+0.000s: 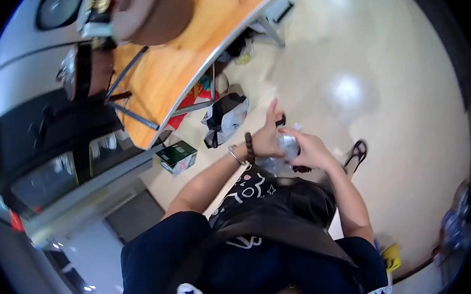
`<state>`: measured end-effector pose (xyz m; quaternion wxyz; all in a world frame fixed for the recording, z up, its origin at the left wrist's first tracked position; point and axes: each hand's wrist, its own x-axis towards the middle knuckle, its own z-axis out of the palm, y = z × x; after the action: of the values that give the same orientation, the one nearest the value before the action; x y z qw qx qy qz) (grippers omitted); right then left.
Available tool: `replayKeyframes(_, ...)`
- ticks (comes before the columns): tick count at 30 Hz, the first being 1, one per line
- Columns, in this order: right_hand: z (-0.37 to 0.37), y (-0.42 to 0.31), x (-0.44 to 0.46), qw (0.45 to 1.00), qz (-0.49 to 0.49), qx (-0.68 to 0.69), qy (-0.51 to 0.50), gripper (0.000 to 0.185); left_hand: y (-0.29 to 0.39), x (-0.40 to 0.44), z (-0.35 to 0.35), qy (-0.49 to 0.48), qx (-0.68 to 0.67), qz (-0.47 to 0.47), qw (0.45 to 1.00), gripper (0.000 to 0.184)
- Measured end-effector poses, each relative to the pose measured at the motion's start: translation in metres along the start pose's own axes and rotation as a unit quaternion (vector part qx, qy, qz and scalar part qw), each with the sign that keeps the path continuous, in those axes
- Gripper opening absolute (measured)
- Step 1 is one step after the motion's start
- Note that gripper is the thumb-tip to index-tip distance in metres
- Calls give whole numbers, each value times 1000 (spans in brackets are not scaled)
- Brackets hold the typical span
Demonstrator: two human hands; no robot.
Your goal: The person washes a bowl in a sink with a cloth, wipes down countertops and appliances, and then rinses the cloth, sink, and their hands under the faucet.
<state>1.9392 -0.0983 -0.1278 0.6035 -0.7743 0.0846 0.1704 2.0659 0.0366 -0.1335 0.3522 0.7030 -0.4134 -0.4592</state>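
A clear, crumpled plastic item, perhaps a bottle or bag, is between my two hands in front of my waist. My right hand has its fingers curled round the right side of it. On the other side, my left hand touches it, with one finger stretched up and the rest partly hidden. A dark beaded bracelet and a silver bangle circle my left wrist. Beneath the hands, a dark apron with white drawings covers my lap.
A wooden table at the upper left bears a brown round container and a folding metal stand. Below lie a green box and a black-and-white plastic bag. A yellow object is at the lower right.
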Motion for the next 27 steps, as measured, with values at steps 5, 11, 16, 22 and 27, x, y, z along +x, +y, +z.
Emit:
replayKeyframes(5,85,88,103,991,0,73,111,42,-164,26,-94,44,-262,-295,918,90)
replayKeyframes(11,123,198,129,931,173,181,265,42,-363,58,-237,427,184,-366,806,81)
replayKeyframes(16,124,299,118,905,233,166,316,42,-412,116,-311,617,308,-482,540,102)
replayKeyframes(22,126,337,135,898,260,175,310,43,-428,140,-353,657,217,-475,543,59)
replayKeyframes(27,122,298,181,923,136,223,283,39,-416,88,-299,598,373,-232,671,32)
